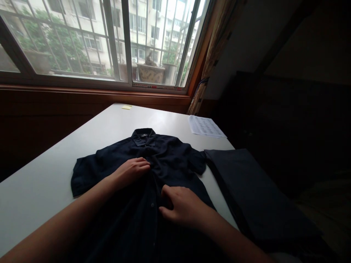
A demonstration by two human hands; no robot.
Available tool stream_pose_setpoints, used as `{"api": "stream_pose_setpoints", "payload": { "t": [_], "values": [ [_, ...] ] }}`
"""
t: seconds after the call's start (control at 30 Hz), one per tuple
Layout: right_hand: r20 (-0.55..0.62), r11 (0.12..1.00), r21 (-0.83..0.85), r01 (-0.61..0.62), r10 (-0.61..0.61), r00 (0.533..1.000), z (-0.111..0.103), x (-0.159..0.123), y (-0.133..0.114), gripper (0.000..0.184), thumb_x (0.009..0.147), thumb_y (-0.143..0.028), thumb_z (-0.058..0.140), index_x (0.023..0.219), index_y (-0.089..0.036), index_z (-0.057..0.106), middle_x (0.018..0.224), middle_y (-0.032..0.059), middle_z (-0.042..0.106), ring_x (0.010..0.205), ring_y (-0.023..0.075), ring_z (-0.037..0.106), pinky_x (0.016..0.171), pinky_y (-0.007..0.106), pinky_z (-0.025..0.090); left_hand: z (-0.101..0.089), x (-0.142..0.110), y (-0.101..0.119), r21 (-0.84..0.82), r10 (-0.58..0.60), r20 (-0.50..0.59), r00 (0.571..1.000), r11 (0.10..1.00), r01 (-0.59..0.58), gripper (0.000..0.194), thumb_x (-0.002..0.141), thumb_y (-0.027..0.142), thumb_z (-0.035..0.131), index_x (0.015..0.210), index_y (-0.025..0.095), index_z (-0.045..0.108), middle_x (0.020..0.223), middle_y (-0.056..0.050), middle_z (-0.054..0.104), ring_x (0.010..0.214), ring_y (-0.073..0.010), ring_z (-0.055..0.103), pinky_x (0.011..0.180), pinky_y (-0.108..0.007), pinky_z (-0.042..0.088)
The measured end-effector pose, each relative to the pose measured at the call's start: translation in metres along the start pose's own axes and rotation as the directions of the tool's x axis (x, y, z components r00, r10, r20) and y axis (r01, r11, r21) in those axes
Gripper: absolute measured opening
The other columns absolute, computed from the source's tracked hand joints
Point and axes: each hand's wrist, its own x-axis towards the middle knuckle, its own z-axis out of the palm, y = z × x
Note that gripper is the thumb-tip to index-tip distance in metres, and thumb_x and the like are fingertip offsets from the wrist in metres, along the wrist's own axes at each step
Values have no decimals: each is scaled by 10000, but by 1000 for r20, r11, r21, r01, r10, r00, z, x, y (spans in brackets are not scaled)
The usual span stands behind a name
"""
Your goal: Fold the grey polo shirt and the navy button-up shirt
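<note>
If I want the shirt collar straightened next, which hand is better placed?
Probably the left. The left hand is at the shirt's upper front, just below the collar. The right hand sits lower, beside the front buttons, so it has farther to reach.

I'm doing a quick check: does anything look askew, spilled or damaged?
Nothing clearly stands out. The shirt lies spread with slight creases, left hand and right hand at its front. The paper and dark cloth show no visible damage. No spill shows. Shadow hides finer detail.

Head cam, fwd/down @ shirt (156, 179)
</note>
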Motion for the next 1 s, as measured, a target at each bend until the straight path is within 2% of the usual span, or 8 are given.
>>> {"api": "stream_pose_setpoints", "payload": {
  "t": [0.23,0.33,0.4,0.5,0.57,0.67,0.77,1.0],
  "values": [
    [-45,997,66,36,-33,998,1,0,4,380,845,-249,667,1206,-235,549,1041,34,655,882,189,620,753,283,449,-12,7,-45,77,-30,106,994,997,22,168,962,118,522,1051,190,645,1172,-67,698,1105,-194,643,927,-304,543],
    [-92,972,-22,235,-236,967,3,3,-1,359,856,-178,629,1205,-253,592,1207,51,599,1044,204,567,907,314,447,-20,16,-60,105,-74,128,989,993,61,192,951,114,519,1069,196,646,1166,-70,698,1091,-206,650,940,-329,529],
    [-42,906,-101,410,-416,908,5,5,-7,284,862,-174,610,1130,-268,633,1256,26,589,1062,206,537,928,324,435,-22,21,-61,117,-145,112,983,984,132,231,929,103,534,1115,202,629,1135,-70,703,1060,-214,657,926,-342,526],
    [107,793,-175,584,-574,812,7,6,-15,260,846,-202,617,1097,-268,634,1258,-1,609,1010,203,531,849,319,441,-23,24,-46,112,-255,14,967,961,252,308,886,110,580,1184,186,570,1101,-85,687,1022,-237,643,888,-364,522],
    [183,758,-209,618,-591,786,7,5,-20,304,832,-218,626,1133,-259,613,1203,9,633,968,203,538,775,316,437,-22,22,-28,61,-295,-92,951,952,301,265,873,131,592,1130,173,550,1063,-86,660,975,-235,620,848,-357,512],
    [234,756,-254,603,-557,797,7,2,-24,320,824,-237,634,1142,-228,593,1080,29,650,906,200,552,713,316,420,-20,13,2,-120,-310,-157,938,949,293,137,862,115,560,975,189,534,939,-39,604,833,-175,581,750,-288,487],
    [256,758,-277,590,-534,806,6,0,-27,269,825,-238,634,1088,-212,591,1010,31,641,844,188,556,673,311,406,-13,2,25,-314,-267,-55,962,919,237,83,877,128,548,925,196,553,888,-11,578,755,-132,554,687,-239,461],
    [166,762,-316,566,-543,823,4,-7,-10,37,922,-178,574,916,-198,603,932,25,648,779,162,553,662,291,411,6,-17,32,-412,-248,-29,968,885,215,132,856,149,615,981,189,600,948,-37,598,868,-163,565,767,-273,487]
  ]
}}
